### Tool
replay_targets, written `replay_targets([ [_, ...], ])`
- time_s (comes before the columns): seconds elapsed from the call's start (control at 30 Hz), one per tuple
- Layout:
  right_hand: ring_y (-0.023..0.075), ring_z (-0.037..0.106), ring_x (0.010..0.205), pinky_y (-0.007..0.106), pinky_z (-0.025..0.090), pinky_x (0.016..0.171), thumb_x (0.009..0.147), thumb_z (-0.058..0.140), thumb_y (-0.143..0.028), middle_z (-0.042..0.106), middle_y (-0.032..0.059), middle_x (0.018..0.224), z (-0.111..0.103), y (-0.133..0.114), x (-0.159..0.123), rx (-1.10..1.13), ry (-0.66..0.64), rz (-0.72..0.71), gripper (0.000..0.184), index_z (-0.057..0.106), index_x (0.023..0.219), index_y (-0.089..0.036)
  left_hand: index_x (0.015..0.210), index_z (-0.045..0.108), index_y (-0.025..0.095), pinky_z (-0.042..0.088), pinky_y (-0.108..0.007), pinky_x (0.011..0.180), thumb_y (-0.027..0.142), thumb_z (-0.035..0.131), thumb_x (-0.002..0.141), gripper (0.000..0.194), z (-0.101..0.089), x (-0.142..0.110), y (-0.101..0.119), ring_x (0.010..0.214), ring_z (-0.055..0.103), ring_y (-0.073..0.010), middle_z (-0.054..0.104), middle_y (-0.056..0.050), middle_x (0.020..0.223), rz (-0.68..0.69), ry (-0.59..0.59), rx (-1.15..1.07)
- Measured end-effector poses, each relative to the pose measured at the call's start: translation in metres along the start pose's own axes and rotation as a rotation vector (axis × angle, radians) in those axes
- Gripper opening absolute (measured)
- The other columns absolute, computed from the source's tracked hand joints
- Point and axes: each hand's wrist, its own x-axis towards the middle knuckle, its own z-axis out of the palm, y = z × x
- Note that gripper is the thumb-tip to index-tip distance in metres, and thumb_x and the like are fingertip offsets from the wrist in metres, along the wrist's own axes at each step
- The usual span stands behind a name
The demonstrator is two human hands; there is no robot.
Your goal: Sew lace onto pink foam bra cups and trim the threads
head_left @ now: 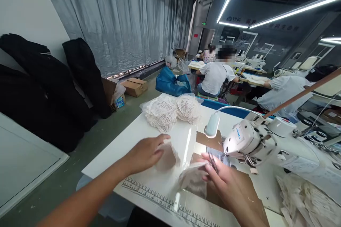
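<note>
My left hand (145, 153) is over the white table, its thumb and fingers curled around the edge of a sheer white fabric piece (170, 158). That piece is slightly blurred. To its right, my right hand (222, 175) pinches a second sheer fabric piece (193, 177). A pair of dark, slim thread snips (213, 163) also sits between the fingers of my right hand. Beyond my hands, two bundles of cream netted fabric (161, 111) lie side by side on the table. Close to my right hand stands the white sewing machine head (239, 138).
A small lamp (212, 125) leans over the brown board (209, 139). Printed ruler marks (165, 198) run along the table's front edge. Crumpled cream fabric (306, 195) lies at right. A blue bag (172, 81) stands behind the table; several people (215, 78) sit farther back.
</note>
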Motion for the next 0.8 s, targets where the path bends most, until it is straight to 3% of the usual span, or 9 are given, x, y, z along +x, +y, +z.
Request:
replay_targets([
  [0.1, 0.0237, 0.067, 0.094, 0.037, 0.059, 0.076, 0.09, 0.048, -0.047, 0.067, 0.011, 0.111, 0.034, -0.021, 0.056, 0.047, -0.003, -0.187, 0.036, 0.061, 0.112, -0.021, 0.109, 0.057, 0.018, 0.044, -0.035, 0.079, 0.028, 0.039, 0.091, 0.028, -0.04, 0.025, -0.021, 0.097, 0.06, -0.0257, 0.065, -0.01, 0.107, 0.082, 0.279, 0.173],
  [0.17, 0.0241, 0.061, 0.108, 0.041, 0.056, 0.088, 0.093, 0.045, -0.042, 0.063, 0.0118, 0.121, 0.047, -0.037, 0.093, 0.023, 0.13, -0.416, 0.035, 0.059, 0.117, -0.019, 0.096, 0.059, 0.017, 0.045, -0.036, 0.077, 0.028, 0.043, 0.089, 0.021, -0.07, 0.049, -0.029, 0.091, 0.059, -0.0255, 0.064, -0.01, 0.097, 0.112, 0.51, 0.273],
  [0.23, 0.0232, 0.055, 0.12, 0.045, 0.044, 0.104, 0.094, 0.044, -0.034, 0.061, 0.0117, 0.126, 0.05, -0.052, 0.129, -0.074, 0.282, -0.663, 0.034, 0.056, 0.122, -0.019, 0.092, 0.057, 0.017, 0.045, -0.038, 0.084, 0.024, 0.048, 0.086, 0.013, -0.093, 0.076, -0.036, 0.096, 0.057, -0.0255, 0.063, -0.01, 0.099, 0.162, 0.749, 0.321],
  [0.3, 0.023, 0.047, 0.129, 0.046, 0.036, 0.111, 0.095, 0.039, -0.028, 0.054, 0.013, 0.134, 0.047, -0.058, 0.16, -0.194, 0.368, -0.841, 0.036, 0.054, 0.126, -0.018, 0.095, 0.055, 0.017, 0.042, -0.04, 0.094, 0.018, 0.049, 0.083, 0.013, -0.102, 0.1, -0.043, 0.109, 0.054, -0.0259, 0.06, -0.012, 0.112, 0.192, 0.849, 0.337],
  [0.37, 0.0227, 0.041, 0.134, 0.046, 0.034, 0.112, 0.095, 0.034, -0.024, 0.048, 0.0134, 0.141, 0.042, -0.053, 0.186, -0.371, 0.376, -0.851, 0.039, 0.053, 0.128, -0.017, 0.099, 0.054, 0.016, 0.036, -0.043, 0.104, 0.013, 0.047, 0.083, 0.018, -0.092, 0.118, -0.055, 0.125, 0.044, -0.0267, 0.053, -0.014, 0.129, 0.167, 0.728, 0.35],
  [0.43, 0.0239, 0.045, 0.131, 0.047, 0.038, 0.109, 0.093, 0.033, -0.022, 0.052, 0.0144, 0.138, 0.036, -0.038, 0.203, -0.522, 0.315, -0.758, 0.04, 0.054, 0.128, -0.016, 0.107, 0.054, 0.015, 0.034, -0.046, 0.107, 0.018, 0.05, 0.082, 0.025, -0.068, 0.129, -0.069, 0.133, 0.037, -0.0292, 0.048, -0.015, 0.137, 0.086, 0.47, 0.353],
  [0.53, 0.0291, 0.051, 0.126, 0.052, 0.043, 0.104, 0.091, 0.035, -0.019, 0.057, 0.0183, 0.132, 0.029, -0.011, 0.207, -0.6, 0.262, -0.679, 0.041, 0.057, 0.124, -0.013, 0.126, 0.048, 0.013, 0.039, -0.047, 0.104, 0.04, 0.066, 0.074, 0.062, -0.03, 0.138, -0.089, 0.13, 0.042, -0.0335, 0.047, -0.017, 0.139, 0.061, 0.298, 0.334],
  [0.63, 0.0291, 0.047, 0.129, 0.049, 0.039, 0.107, 0.088, 0.034, -0.013, 0.053, 0.0205, 0.135, 0.019, 0.006, 0.179, -0.655, 0.214, -0.648, 0.044, 0.054, 0.127, -0.009, 0.139, 0.037, 0.014, 0.033, -0.049, 0.109, 0.056, 0.065, 0.071, 0.085, -0.015, 0.141, -0.098, 0.136, 0.034, -0.0351, 0.038, -0.017, 0.147, 0.057, 0.242, 0.319],
  [0.8, 0.0186, 0.059, 0.113, 0.029, 0.047, 0.097, 0.077, 0.045, -0.005, 0.063, 0.0071, 0.124, -0.016, 0.011, 0.079, -0.745, 0.052, -0.591, 0.049, 0.058, 0.123, -0.019, 0.138, 0.037, 0.017, 0.031, -0.046, 0.112, 0.064, 0.048, 0.078, 0.077, -0.023, 0.135, -0.098, 0.135, 0.036, -0.0319, 0.041, -0.013, 0.146, 0.128, 0.264, 0.362],
])
